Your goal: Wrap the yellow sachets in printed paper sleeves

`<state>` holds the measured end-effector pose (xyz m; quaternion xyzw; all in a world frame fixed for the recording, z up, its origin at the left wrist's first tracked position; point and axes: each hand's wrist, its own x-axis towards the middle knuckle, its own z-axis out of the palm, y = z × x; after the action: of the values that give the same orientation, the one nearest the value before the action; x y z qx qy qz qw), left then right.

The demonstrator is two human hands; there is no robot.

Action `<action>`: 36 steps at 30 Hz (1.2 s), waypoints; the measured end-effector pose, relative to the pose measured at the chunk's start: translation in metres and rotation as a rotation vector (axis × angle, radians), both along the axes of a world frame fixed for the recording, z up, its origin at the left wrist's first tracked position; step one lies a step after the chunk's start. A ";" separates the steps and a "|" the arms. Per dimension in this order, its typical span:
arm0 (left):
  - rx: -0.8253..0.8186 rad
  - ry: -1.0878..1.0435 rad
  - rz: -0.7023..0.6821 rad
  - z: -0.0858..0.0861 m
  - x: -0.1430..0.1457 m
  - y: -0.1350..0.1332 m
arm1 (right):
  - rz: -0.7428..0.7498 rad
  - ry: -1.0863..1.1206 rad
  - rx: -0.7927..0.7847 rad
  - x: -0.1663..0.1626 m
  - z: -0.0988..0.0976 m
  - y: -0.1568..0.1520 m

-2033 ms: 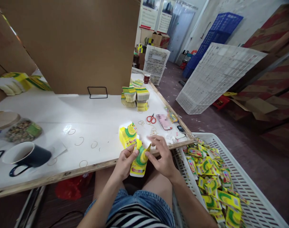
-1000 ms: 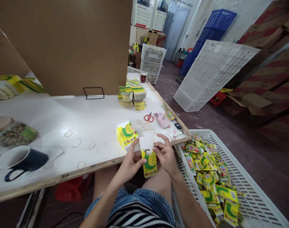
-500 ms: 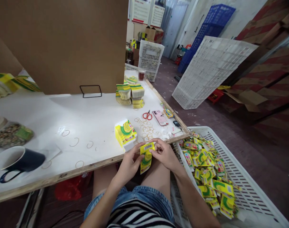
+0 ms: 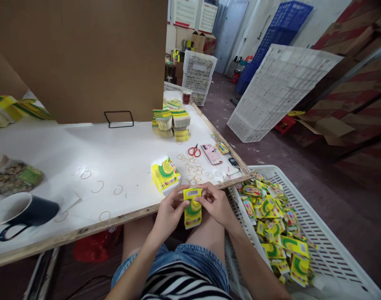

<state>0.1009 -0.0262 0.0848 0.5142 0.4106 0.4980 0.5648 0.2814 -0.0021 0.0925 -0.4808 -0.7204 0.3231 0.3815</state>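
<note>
Between my two hands, over my lap at the table's front edge, is a small yellow and green printed carton (image 4: 193, 214) with a barcode at its upper end. My left hand (image 4: 171, 208) pinches its left side, thumb on the front. From the right, my right hand (image 4: 216, 203) grips its upper side, thumb also on the front; the fingers behind are hidden. Just beyond my left hand, a stack of flat yellow cartons (image 4: 165, 175) lies on the white table (image 4: 115, 154). Loose rubber bands (image 4: 195, 170) are scattered right of that stack.
A white crate (image 4: 337, 233) full of yellow cartons stands at my right. Red-handled scissors (image 4: 194, 151) and a pink phone (image 4: 211, 153) lie on the table. Banded carton bundles (image 4: 171, 121) are farther back. A dark mug (image 4: 28, 210) stands left. A brown cardboard panel (image 4: 84, 58) rises behind.
The carton has turned slightly to hang straighter and face me more squarely. Both hands still hold it, with the fingers shifted a little around its upper end.
</note>
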 end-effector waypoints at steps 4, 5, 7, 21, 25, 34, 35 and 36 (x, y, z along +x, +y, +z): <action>-0.022 -0.105 -0.032 0.000 0.010 -0.003 | -0.001 0.195 0.048 0.000 -0.007 -0.004; -0.014 -0.106 -0.047 0.000 0.014 -0.003 | -0.015 0.245 0.036 0.001 -0.008 -0.006; 0.048 -0.044 -0.040 0.000 0.019 -0.003 | -0.087 0.294 0.051 0.006 -0.008 -0.009; 0.449 0.908 0.336 -0.037 -0.035 0.039 | -0.345 -0.104 0.145 -0.031 -0.030 0.044; 0.483 0.894 0.337 -0.041 -0.040 0.040 | -0.283 -0.066 0.073 -0.088 -0.029 0.070; 0.212 0.352 0.471 -0.009 -0.038 0.027 | -0.225 0.543 -0.099 -0.081 -0.007 0.038; 0.157 0.226 0.436 -0.005 -0.039 0.026 | -0.179 0.655 -0.168 -0.078 -0.005 0.030; 0.105 0.107 0.368 -0.003 -0.039 0.024 | -0.137 0.752 -0.233 -0.075 -0.003 0.023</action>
<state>0.0619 -0.0020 0.0817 0.4850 0.5005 0.5854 0.4142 0.2061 0.0206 0.0897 -0.4159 -0.4552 0.5299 0.5822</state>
